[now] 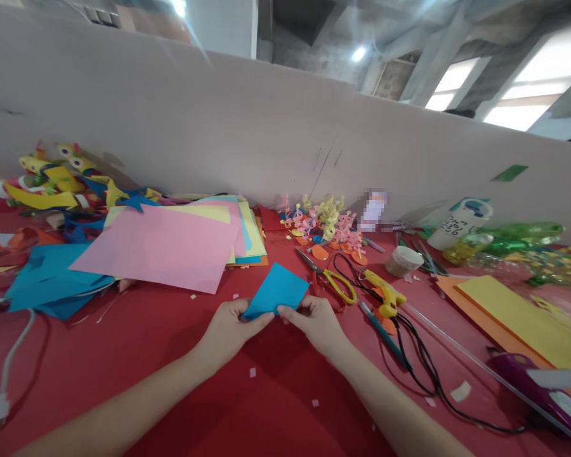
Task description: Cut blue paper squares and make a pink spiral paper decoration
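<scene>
A small blue paper sheet (pixel 278 289) is held just above the red table (pixel 171 355), tilted up and away from me. My left hand (pixel 233 327) pinches its near-left corner with closed fingers. My right hand (pixel 314 320) pinches the near edge beside it, fingers also closed. Both hands meet at the sheet's lower edge in the middle of the view.
A stack of pink, yellow and blue paper sheets (pixel 166 247) lies to the left. Yellow-handled scissors (pixel 330 279), a yellow glue gun (pixel 385 295) with black cable, a tape roll (pixel 404 260), paper flowers (pixel 328 225) and orange and yellow sheets (pixel 518 320) lie to the right. A wall board stands behind.
</scene>
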`<state>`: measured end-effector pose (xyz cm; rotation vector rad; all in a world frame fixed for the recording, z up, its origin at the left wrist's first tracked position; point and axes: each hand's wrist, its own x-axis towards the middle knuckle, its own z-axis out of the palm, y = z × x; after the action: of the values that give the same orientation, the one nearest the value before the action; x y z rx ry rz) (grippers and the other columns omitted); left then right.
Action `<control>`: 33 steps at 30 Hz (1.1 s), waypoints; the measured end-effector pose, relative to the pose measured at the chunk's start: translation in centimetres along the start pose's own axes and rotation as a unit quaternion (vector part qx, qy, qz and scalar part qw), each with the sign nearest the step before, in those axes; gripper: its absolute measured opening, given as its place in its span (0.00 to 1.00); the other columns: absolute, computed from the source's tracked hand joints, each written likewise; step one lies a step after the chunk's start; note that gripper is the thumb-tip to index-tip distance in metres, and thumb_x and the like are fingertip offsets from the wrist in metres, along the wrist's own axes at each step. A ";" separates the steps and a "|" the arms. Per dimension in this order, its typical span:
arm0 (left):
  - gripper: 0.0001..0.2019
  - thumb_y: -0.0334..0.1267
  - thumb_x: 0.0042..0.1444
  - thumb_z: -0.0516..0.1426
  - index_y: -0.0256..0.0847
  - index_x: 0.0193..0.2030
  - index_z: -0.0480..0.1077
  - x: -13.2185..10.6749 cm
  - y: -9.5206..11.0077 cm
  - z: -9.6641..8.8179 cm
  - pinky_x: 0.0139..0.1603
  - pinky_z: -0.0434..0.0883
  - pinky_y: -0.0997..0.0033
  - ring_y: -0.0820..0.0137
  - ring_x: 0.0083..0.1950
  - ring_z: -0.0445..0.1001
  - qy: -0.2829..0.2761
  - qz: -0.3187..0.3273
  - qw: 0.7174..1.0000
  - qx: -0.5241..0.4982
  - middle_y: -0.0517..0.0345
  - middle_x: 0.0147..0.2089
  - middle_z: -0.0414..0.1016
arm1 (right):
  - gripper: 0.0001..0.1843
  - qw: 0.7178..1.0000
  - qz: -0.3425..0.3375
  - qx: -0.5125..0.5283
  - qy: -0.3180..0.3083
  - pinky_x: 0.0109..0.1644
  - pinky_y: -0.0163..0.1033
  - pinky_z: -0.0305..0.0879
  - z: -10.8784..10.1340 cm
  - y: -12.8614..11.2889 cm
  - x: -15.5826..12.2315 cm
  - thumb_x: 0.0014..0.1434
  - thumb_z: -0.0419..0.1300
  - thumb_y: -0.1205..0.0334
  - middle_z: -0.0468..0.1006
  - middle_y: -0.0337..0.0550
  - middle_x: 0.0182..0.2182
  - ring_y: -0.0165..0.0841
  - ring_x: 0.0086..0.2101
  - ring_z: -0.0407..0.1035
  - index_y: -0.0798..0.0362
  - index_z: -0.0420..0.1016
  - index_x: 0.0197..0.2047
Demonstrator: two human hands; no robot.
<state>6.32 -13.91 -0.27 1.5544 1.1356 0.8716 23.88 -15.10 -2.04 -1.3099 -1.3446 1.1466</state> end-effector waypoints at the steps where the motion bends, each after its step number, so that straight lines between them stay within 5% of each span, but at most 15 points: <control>1: 0.15 0.47 0.45 0.59 0.37 0.18 0.67 0.0 -0.1 0.0 0.24 0.58 0.74 0.75 0.22 0.58 0.000 -0.003 1.000 -0.003 0.64 0.18 0.61 | 0.20 1.000 0.000 0.005 -0.004 0.25 0.36 0.60 0.0 0.0 0.0 0.45 0.64 0.45 0.74 0.42 0.18 0.31 0.21 0.65 0.54 0.72 0.19; 11: 0.16 0.45 0.45 0.60 0.38 0.16 0.63 0.0 -0.1 -0.1 0.23 0.55 0.74 0.76 0.21 0.56 -0.006 -0.026 0.999 -0.034 0.65 0.18 0.57 | 0.11 0.989 0.002 0.127 -0.081 0.41 0.41 0.66 0.2 -0.2 0.0 0.45 0.66 0.53 0.79 0.40 0.28 0.35 0.31 0.71 0.52 0.77 0.27; 20: 0.10 0.43 0.45 0.61 0.38 0.30 0.75 0.1 0.1 0.0 0.38 0.67 0.70 0.67 0.34 0.72 -0.026 -0.006 0.998 -0.054 0.56 0.32 0.77 | 0.14 0.997 0.000 0.069 -0.024 0.31 0.37 0.62 -0.1 -0.2 0.0 0.45 0.66 0.52 0.75 0.40 0.21 0.31 0.23 0.66 0.54 0.73 0.21; 33: 0.11 0.42 0.46 0.61 0.37 0.31 0.77 -0.1 -0.2 0.0 0.41 0.68 0.68 0.65 0.35 0.73 -0.008 -0.019 0.997 -0.070 0.55 0.33 0.78 | 0.15 0.998 -0.005 0.056 -0.008 0.29 0.34 0.60 0.0 -0.4 -0.1 0.46 0.65 0.53 0.74 0.38 0.18 0.28 0.21 0.64 0.54 0.72 0.18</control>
<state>6.24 -13.95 -0.43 1.4184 1.0654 0.8931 23.81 -15.16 -1.64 -1.2147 -1.2781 1.2103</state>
